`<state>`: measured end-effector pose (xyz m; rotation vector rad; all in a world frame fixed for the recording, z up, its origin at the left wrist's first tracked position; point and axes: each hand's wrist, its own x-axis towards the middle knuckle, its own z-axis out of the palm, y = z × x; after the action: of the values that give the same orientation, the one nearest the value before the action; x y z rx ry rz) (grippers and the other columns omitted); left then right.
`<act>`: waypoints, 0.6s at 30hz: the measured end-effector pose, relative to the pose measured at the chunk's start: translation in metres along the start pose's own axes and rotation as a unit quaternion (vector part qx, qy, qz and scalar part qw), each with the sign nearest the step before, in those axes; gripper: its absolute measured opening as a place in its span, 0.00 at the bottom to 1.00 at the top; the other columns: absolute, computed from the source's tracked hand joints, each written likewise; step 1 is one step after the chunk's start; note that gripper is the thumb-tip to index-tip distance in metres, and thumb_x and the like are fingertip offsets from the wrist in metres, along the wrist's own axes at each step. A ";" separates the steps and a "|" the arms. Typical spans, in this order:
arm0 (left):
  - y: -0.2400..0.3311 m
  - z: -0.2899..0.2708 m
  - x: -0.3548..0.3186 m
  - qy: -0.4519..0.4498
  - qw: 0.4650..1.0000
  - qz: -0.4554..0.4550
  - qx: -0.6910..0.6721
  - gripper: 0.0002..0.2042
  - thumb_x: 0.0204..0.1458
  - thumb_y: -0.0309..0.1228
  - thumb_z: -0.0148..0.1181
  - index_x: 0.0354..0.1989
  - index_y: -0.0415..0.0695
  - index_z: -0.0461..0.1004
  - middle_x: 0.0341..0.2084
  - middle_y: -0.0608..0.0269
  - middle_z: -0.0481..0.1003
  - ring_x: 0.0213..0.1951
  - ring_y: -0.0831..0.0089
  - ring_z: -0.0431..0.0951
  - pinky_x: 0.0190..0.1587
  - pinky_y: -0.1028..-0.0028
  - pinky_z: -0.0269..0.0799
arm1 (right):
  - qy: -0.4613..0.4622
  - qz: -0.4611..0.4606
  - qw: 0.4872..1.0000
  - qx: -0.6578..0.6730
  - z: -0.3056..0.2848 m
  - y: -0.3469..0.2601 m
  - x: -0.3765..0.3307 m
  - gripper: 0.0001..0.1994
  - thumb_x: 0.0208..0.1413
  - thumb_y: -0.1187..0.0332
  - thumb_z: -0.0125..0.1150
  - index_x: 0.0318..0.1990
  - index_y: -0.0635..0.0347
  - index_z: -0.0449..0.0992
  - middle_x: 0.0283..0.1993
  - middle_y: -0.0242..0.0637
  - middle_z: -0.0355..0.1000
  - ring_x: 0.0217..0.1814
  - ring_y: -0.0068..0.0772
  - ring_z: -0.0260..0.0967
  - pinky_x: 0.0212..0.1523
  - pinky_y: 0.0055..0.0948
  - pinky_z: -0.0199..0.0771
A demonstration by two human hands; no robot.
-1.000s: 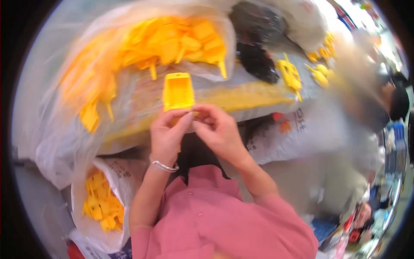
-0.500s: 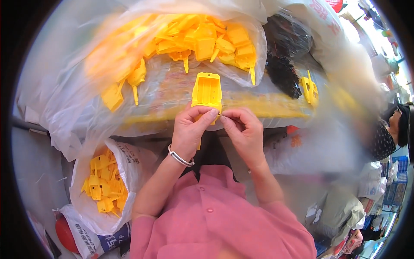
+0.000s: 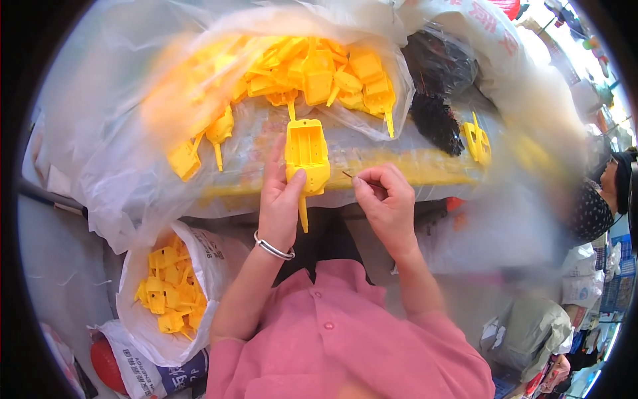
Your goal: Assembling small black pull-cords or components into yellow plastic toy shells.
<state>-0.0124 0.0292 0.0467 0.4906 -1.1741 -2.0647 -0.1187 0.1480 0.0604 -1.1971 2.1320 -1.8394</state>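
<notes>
Yellow plastic part [image 3: 307, 154] held upright over near edge of table [image 3: 425, 166], gripped by left hand [image 3: 280, 203]: thumb on lower body, fingers behind, stem hanging below palm. Thin pin [image 3: 348, 175] pinched between thumb and forefinger of right hand [image 3: 385, 203], tip just beside part's right flank, not yet touching.

Risk judged: pin easily dropped or bent if pushed off-line; part may twist in one-handed grip. Clear bag of yellow parts [image 3: 312, 73] lies along far edge.
</notes>
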 end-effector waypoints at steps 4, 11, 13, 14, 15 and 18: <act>0.003 -0.006 -0.001 -0.005 1.000 -0.014 0.025 0.29 0.50 0.19 0.51 0.62 0.42 0.49 0.50 0.55 0.65 0.48 0.70 0.70 0.48 0.72 0.69 | -0.011 -0.012 1.000 -0.018 0.006 -0.009 0.005 0.03 0.45 0.76 0.59 0.28 0.65 0.72 0.26 0.37 0.66 0.24 0.29 0.65 0.26 0.23 0.67; 0.003 -0.004 -0.007 0.016 0.995 0.045 0.092 0.25 0.47 0.17 0.55 0.54 0.40 0.53 0.45 0.56 0.66 0.49 0.69 0.69 0.49 0.72 0.69 | -0.002 -0.055 0.996 -0.073 0.022 -0.008 0.014 0.03 0.45 0.74 0.59 0.27 0.63 0.72 0.27 0.38 0.67 0.26 0.35 0.69 0.26 0.28 0.69; 0.000 -0.003 -0.006 0.001 0.984 0.110 0.138 0.25 0.47 0.17 0.56 0.53 0.41 0.53 0.45 0.57 0.66 0.48 0.70 0.70 0.48 0.73 0.70 | 0.013 -0.089 0.991 -0.095 0.027 -0.005 0.016 0.03 0.44 0.74 0.59 0.28 0.61 0.72 0.27 0.38 0.67 0.27 0.36 0.69 0.26 0.29 0.69; 0.000 -0.002 -0.006 -0.001 0.984 0.111 0.139 0.25 0.47 0.17 0.56 0.53 0.41 0.53 0.45 0.57 0.66 0.48 0.70 0.70 0.48 0.73 0.70 | 0.016 -0.089 0.991 -0.094 0.029 -0.006 0.017 0.03 0.44 0.74 0.59 0.28 0.61 0.72 0.27 0.38 0.67 0.27 0.36 0.69 0.26 0.29 0.69; -0.001 -0.002 -0.006 -0.004 0.981 0.123 0.152 0.25 0.47 0.17 0.56 0.53 0.41 0.54 0.45 0.58 0.66 0.48 0.71 0.70 0.47 0.74 0.70 | 0.016 -0.089 0.991 -0.096 0.030 -0.007 0.018 0.03 0.45 0.75 0.58 0.28 0.63 0.72 0.27 0.39 0.67 0.26 0.34 0.68 0.27 0.27 0.69; -0.001 0.000 -0.007 -0.004 0.974 0.138 0.179 0.25 0.47 0.17 0.57 0.53 0.41 0.55 0.45 0.59 0.65 0.47 0.71 0.70 0.45 0.76 0.71 | 0.017 -0.091 0.990 -0.104 0.034 -0.007 0.020 0.03 0.46 0.76 0.58 0.28 0.65 0.72 0.27 0.39 0.67 0.26 0.33 0.68 0.28 0.26 0.69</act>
<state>-0.0081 0.0344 0.0453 0.4560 -1.5376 -1.6260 -0.1110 0.1092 0.0653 -1.4592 2.3539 -1.7483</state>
